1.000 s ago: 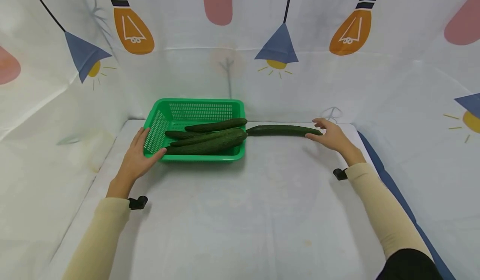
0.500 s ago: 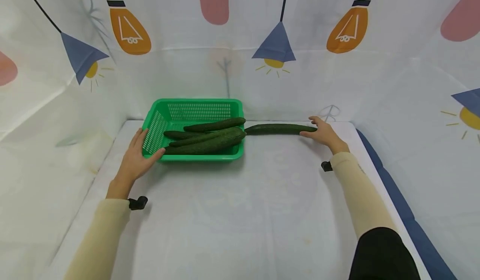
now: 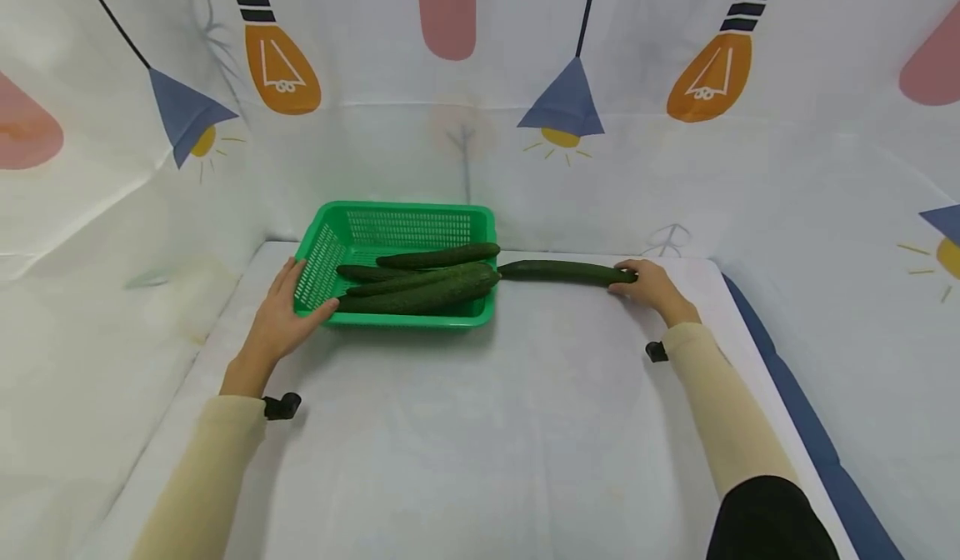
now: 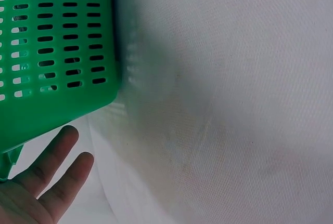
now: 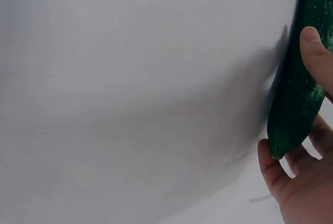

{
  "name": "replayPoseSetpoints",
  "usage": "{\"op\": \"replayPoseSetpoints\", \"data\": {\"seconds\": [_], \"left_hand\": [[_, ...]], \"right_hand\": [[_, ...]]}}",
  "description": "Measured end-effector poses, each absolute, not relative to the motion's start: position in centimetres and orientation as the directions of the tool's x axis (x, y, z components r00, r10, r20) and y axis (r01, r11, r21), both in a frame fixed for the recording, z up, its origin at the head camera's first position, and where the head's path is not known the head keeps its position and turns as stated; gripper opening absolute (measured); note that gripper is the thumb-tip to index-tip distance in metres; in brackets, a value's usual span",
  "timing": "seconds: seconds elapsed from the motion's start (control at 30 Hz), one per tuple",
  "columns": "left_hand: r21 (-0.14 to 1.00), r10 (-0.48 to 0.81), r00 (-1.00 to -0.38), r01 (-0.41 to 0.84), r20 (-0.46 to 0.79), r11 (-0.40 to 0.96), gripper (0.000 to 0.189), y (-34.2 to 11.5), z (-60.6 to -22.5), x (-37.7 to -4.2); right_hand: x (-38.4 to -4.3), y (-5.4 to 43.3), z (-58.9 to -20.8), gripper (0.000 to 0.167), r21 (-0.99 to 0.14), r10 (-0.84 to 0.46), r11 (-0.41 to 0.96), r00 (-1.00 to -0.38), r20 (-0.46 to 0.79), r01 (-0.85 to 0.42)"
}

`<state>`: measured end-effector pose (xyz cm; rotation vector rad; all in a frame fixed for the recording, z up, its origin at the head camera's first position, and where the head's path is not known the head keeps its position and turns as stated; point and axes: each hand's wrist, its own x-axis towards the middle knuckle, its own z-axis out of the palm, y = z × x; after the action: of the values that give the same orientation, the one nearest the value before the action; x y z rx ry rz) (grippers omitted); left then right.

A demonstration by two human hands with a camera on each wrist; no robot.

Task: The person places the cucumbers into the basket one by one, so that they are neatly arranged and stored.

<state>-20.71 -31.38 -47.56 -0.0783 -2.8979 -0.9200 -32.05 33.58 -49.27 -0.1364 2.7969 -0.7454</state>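
Observation:
In the head view a green plastic basket (image 3: 405, 205) stands at the back left of the table, with several cucumbers (image 3: 423, 294) lying lengthwise inside. My left hand (image 3: 279, 327) rests at its front left corner, thumb at the front rim and fingers along the left side. Straight, spread fingers (image 4: 65, 182) show beside the slotted wall in the left wrist view. Another long cucumber (image 3: 558, 272) lies on the table, right of the basket, its left end meeting the basket's right side. My right hand (image 3: 651, 287) grips its right end between thumb and fingers.
White cloth covers the table (image 3: 480, 427). Behind it rises a white fabric wall (image 3: 360, 152) printed with lamps and bulbs. Blue fabric (image 3: 795, 410) runs along the right edge. Each wrist carries a small black camera, such as the left one (image 3: 282, 406).
My right hand has shifted slightly left and its fingers have closed down round the cucumber's end. The left hand and basket have stayed put. The head view has tilted a little.

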Motion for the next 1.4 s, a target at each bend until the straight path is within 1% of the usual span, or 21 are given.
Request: {"op": "replayPoseSetpoints", "data": {"seconds": [0.2, 0.3, 0.47, 0.6, 0.97, 1.4], "left_hand": [[0.569, 0.001, -0.993, 0.07, 0.121, 0.82, 0.097, -31.5, -47.5, -20.4], [0.572, 0.004, -0.993, 0.07, 0.116, 0.817, 0.097, -31.4, -47.4, -20.3], [0.575, -0.004, -0.993, 0.064, 0.117, 0.815, 0.098, -31.2, -47.3, -20.3], [0.582, -0.003, -0.993, 0.067, 0.118, 0.81, 0.097, -31.1, -47.3, -20.4], [0.583, 0.01, -0.989, 0.096, 0.148, 0.807, 0.09, -31.1, -47.9, -20.6], [0.579, 0.011, -0.989, 0.095, 0.146, 0.81, 0.088, -30.9, -47.8, -20.6]], "right_hand": [[-31.6, 33.2, -49.4, 0.064, -0.502, -0.172, 0.864, -0.959, -0.227, -0.037], [-31.2, 33.0, -49.6, 0.066, -0.475, -0.171, 0.879, -0.959, -0.228, -0.044], [-30.3, 32.8, -49.9, 0.066, -0.453, -0.168, 0.889, -0.969, -0.184, -0.068], [-29.5, 32.8, -50.0, 0.062, -0.464, -0.163, 0.882, -0.977, -0.137, -0.082], [-28.0, 32.9, -50.5, 0.059, -0.545, -0.134, 0.836, -0.986, -0.097, -0.06], [-25.9, 32.3, -51.7, 0.064, -0.578, -0.129, 0.813, -0.99, -0.058, -0.072]]}}
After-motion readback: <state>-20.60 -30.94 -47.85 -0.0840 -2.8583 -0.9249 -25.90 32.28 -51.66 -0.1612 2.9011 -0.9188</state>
